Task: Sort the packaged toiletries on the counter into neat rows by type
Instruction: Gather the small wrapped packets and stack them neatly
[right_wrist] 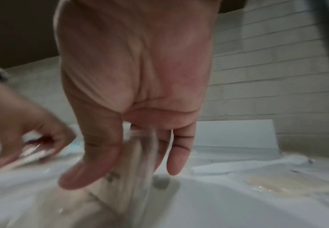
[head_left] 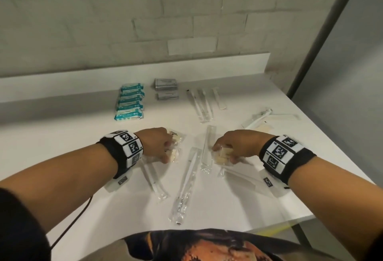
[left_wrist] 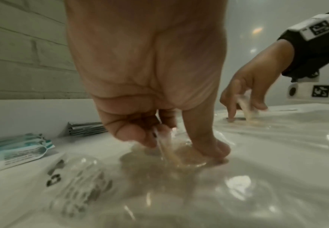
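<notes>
Two clear packets of beige pads: our left hand pinches one, our right hand pinches the other, above the white counter.

Teal-and-white packets form a stacked row at upper centre-left, grey sachets beside them, and clear-wrapped sticks to their right. Mid-frame, beige pieces in clear wrap and long clear sleeves lie scattered at angles.
</notes>
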The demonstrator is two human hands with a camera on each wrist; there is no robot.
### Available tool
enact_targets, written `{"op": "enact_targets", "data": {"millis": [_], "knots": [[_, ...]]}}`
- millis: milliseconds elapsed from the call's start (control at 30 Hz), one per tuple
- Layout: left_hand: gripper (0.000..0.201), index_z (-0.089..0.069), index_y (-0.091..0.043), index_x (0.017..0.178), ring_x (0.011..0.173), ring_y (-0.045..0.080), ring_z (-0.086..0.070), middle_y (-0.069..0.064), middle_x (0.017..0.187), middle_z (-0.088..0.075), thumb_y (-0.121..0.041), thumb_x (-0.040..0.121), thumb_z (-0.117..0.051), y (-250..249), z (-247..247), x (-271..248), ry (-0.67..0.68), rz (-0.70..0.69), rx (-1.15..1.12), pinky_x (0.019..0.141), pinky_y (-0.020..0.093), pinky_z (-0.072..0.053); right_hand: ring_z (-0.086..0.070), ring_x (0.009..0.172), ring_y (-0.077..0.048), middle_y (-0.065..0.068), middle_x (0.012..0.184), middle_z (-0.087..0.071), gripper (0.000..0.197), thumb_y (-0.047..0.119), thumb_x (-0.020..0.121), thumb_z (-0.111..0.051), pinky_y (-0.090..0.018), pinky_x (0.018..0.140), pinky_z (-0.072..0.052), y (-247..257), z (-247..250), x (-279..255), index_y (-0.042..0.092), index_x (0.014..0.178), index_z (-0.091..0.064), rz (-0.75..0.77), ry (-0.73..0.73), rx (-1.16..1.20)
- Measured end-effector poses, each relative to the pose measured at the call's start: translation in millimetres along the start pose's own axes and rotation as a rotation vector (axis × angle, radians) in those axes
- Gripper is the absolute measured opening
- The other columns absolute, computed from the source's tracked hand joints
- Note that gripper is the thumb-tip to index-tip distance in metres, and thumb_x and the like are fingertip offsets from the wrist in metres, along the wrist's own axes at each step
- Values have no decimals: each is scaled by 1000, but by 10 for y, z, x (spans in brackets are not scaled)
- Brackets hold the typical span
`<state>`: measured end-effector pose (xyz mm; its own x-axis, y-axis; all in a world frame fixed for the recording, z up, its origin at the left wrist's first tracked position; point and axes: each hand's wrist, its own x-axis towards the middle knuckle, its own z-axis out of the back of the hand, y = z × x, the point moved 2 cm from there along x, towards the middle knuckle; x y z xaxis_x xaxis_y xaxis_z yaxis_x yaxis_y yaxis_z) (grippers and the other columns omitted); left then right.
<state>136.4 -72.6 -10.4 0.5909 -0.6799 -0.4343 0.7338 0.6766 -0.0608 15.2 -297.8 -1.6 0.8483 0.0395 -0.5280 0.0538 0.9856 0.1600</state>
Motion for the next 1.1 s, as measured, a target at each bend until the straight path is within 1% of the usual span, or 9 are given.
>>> {"op": "enact_targets", "data": {"millis": [133, 233, 400, 533, 667, 767, 867, 1000, 1100], "knots": [[36, -65, -21, 103, 121, 26, -43, 1, 126, -50, -44, 75, -73, 18, 163, 94, -145, -97, 7, 100, 37, -39, -56, 96, -19, 5, 111, -47, 65, 14, 77, -72, -28, 76, -44, 39, -133, 69, 39, 131, -45, -31, -58, 29], [48, -63, -15, 118, 135, 27, -34, 8, 145, -39, -41, 79, -70, 44, 181, 229, -70, -39, 42, 110, 35, -32, -49, 102, -22, 0, 113, -40, 58, 34, 70, -76, -31, 79, -42, 17, -154, 66, 30, 120, -48, -81, -125, -80], [45, -51, -23, 104, 93, 22, -55, 3, 110, -48, -41, 69, -74, 55, 162, 396, -68, 75, -32, 78, 32, -46, -52, 97, -19, 2, 103, -54, 54, 38, 70, -76, -29, 74, -38, -66, -237, 10, 22, 113, -46, -118, -155, 7], [66, -44, -26, 122, 97, 20, -55, -1, 114, -55, -49, 67, -74, 82, 151, 446, 5, 126, -4, 81, 29, -45, -57, 88, -22, 5, 91, -54, 33, 20, 79, -71, -24, 62, -40, -296, -284, -62, 18, 104, -49, -159, -222, 262], [40, -53, -26, 92, 92, 21, -52, -2, 93, -50, -58, 71, -64, -5, 184, 466, -5, 95, 123, 79, 31, -46, -57, 100, -25, -7, 113, -56, 45, 40, 79, -71, -34, 82, -47, -936, -57, -216, 15, 111, -51, -363, -396, 209], [30, -46, -23, 78, 77, 19, -52, -1, 81, -54, -49, 79, -61, -218, 200, 456, -165, 39, -91, 63, 28, -41, -56, 106, -26, -3, 117, -54, 52, 44, 81, -69, -36, 89, -46, -1318, 67, -253, 12, 118, -50, -430, -397, 113], [23, -43, -19, 92, 70, 18, -53, -4, 75, -55, -32, 87, -61, -571, 244, 450, -259, 35, -348, 54, 27, -34, -53, 87, -19, 7, 89, -50, 35, 42, 80, -70, -29, 77, -42, -1340, 122, -147, 21, 98, -47, -335, -268, 69], [36, -42, -25, 124, 88, 19, -64, 1, 99, -68, -38, 92, -52, -971, 253, 555, -288, 5, -583, 73, 31, -47, -57, 102, -25, -2, 116, -52, 47, 29, 75, -73, -34, 82, -48, -1299, 106, 32, 23, 116, -50, -277, -253, -20], [32, -53, -26, 122, 94, 20, -65, 0, 106, -66, -38, 92, -55, -1153, 230, 630, -290, -18, -777, 86, 36, -51, -54, 110, -28, -3, 129, -42, 63, 25, 72, -73, -41, 88, -50, -1318, 74, 105, 34, 128, -44, -289, -201, -95]]}}
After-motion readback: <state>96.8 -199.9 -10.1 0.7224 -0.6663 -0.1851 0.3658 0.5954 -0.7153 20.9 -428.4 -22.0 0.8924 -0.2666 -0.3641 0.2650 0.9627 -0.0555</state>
